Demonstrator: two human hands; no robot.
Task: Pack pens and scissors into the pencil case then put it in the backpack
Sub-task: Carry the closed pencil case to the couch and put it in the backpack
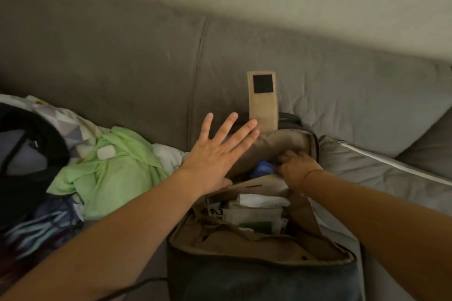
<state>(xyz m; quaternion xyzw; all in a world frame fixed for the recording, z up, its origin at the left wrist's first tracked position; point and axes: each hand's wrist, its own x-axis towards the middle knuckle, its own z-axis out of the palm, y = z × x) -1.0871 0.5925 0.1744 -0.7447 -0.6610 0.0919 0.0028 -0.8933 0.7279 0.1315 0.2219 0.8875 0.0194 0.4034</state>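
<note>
An open backpack [259, 249] with a tan lining stands on the sofa, its front pocket full of papers. A tan flap with a black velcro square [263, 98] sticks up behind it. My left hand [217, 154] is spread flat with straight fingers over the bag's left upper edge. Inside the main compartment my right hand [297, 168] is curled, pressing down on a blue object [263, 168] that looks like the pencil case; most of it is hidden. No pens or scissors are visible.
A grey sofa [146, 68] backs the scene, with a cushion [379, 173] to the right. Left of the bag lie a green cloth [110, 173], a small white case [106, 152], patterned fabric and a black bag [27, 154].
</note>
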